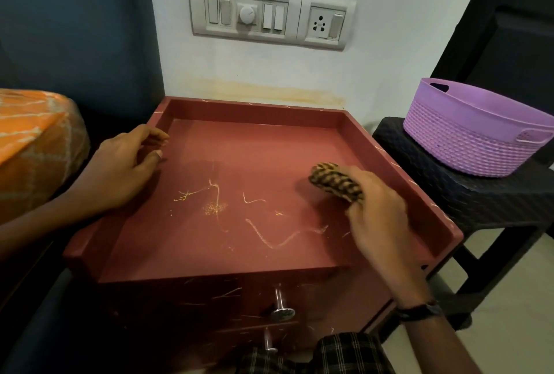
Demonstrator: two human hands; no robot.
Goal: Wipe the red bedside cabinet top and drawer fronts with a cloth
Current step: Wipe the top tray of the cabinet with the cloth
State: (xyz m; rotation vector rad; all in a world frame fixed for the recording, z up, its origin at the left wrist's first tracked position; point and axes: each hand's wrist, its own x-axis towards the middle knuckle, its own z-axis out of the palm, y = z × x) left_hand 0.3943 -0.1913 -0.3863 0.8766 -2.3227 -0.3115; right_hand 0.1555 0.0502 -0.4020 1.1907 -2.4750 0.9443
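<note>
The red bedside cabinet (257, 146) fills the middle of the head view, its recessed top ringed by a raised rim and marked with pale scratches and yellow specks. My right hand (380, 218) grips a bunched brown-and-black striped cloth (335, 182) pressed on the right part of the top. My left hand (126, 167) rests on the cabinet's left rim, fingers loosely curled over the edge. Below the front edge are two drawer fronts (209, 301) with metal knobs (281, 310), the fronts scratched.
A purple woven plastic basket (479, 131) sits on a dark stool (467, 194) just right of the cabinet. An orange patterned bed cover (36, 140) lies at the left. A switch and socket panel (269, 14) is on the white wall behind.
</note>
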